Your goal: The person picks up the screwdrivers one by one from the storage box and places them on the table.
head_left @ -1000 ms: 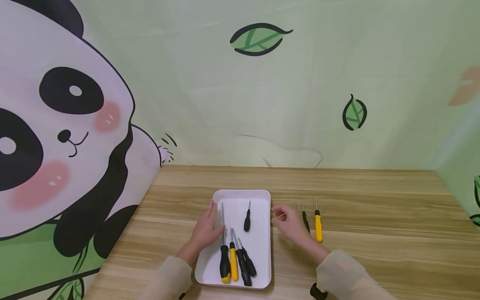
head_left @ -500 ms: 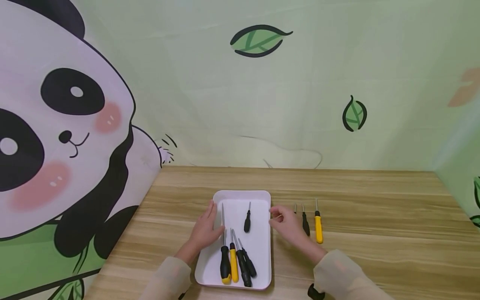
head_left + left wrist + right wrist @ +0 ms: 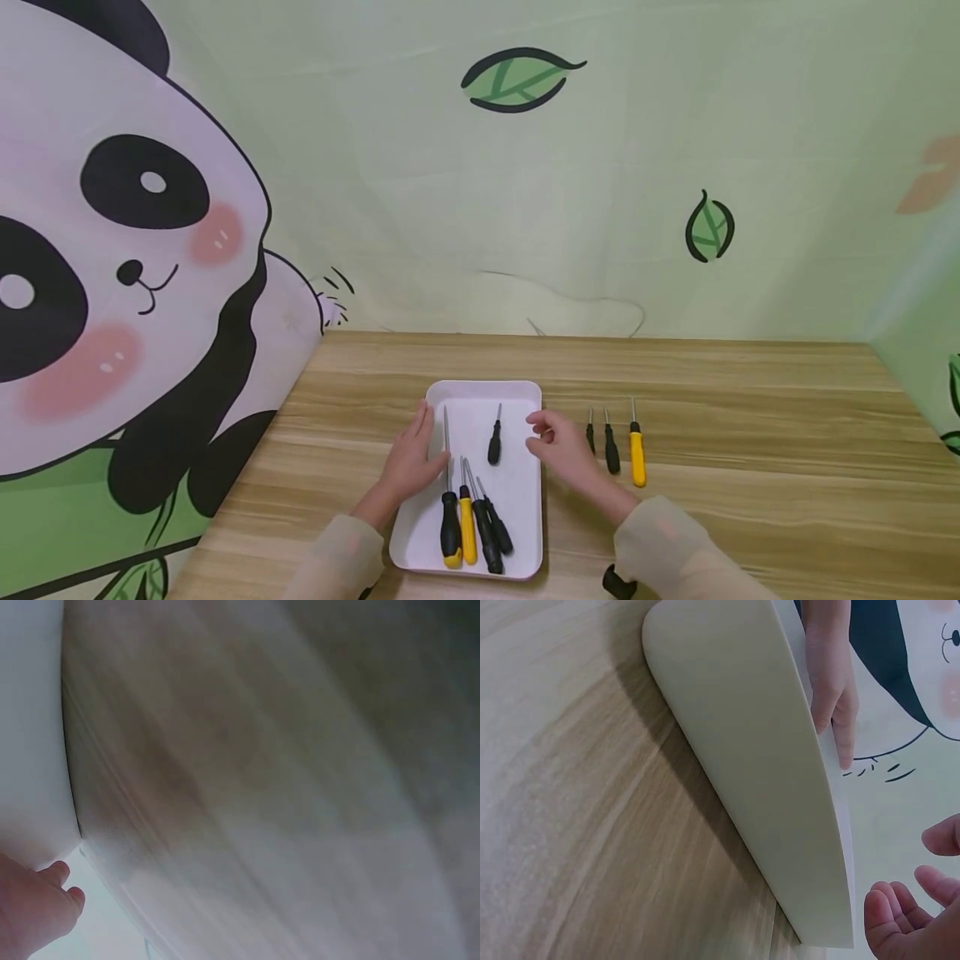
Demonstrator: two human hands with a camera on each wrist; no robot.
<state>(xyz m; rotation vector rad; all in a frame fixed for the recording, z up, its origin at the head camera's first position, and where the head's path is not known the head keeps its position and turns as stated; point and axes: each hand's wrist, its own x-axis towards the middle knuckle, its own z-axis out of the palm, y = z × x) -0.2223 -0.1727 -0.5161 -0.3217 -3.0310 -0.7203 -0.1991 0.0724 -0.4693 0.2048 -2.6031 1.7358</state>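
A white tray (image 3: 521,517) stands on the table with several screwdrivers in it. My left hand (image 3: 408,457) rests along its left rim, fingers straight and thumb over the inside, beside a long black-and-yellow screwdriver (image 3: 450,525). Close to that lie a yellow screwdriver (image 3: 467,529) and two black ones. Farther up the tray is a small black screwdriver (image 3: 495,442). Over the right rim hovers my right hand (image 3: 566,450), its fingers loosely bent with nothing between them; the right wrist view shows thumb and fingertips apart beside the tray wall (image 3: 742,750).
Right of the tray, in a row on the wooden table (image 3: 750,467), lie two small black screwdrivers, one of them (image 3: 612,450) in the middle, and a yellow screwdriver (image 3: 637,458). A wall cloth with a panda print (image 3: 292,308) rises behind the table's back edge.
My right hand has moved left, from beside the tray to over its right rim, uncovering the black screwdrivers on the table. The left hand and the tray stay in place.
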